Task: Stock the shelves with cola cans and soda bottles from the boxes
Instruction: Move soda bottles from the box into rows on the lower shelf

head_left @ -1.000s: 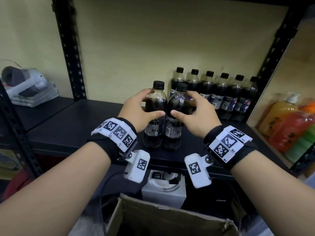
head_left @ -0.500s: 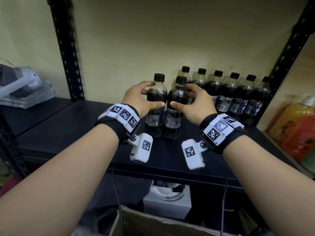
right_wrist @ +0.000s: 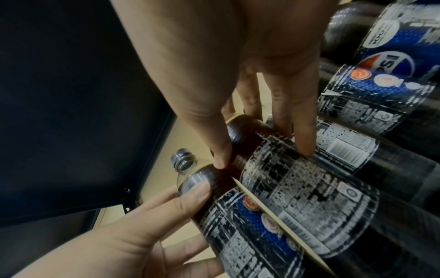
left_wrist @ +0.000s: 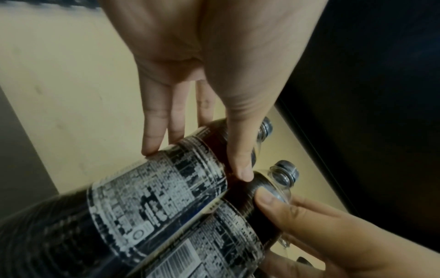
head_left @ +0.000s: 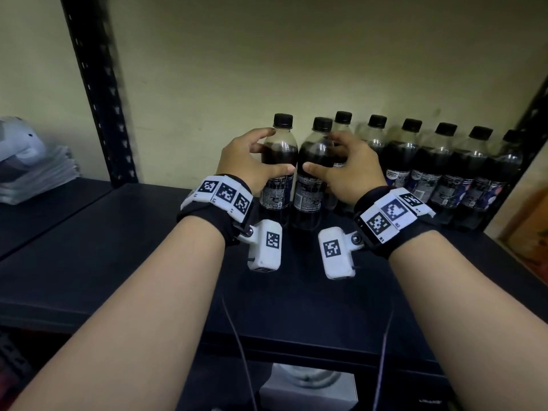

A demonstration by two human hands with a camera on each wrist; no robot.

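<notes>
Matte black metal shelf (head_left: 124, 262), two cola bottles mid-placement.

Closest in: bare forearms, black fabric wristbands with blocky white marker tiles and rounded white camera pods hanging under each wrist. Left hand (head_left: 246, 161) wrapped round the left bottle (head_left: 278, 170), thumb across the front, fingers curled behind; right hand (head_left: 350, 173) gripping the right bottle (head_left: 314, 176) same way. Both bottles upright on the shelf, touching side by side, smooth clear plastic, dark liquid, ribbed black caps, glossy printed labels too smeary to read. Behind and to the right, row of bottles (head_left: 444, 173) against the pale yellow wall, last one cut off by the dark upright. Far left something white and grey, blurry, can't tell what.
</notes>
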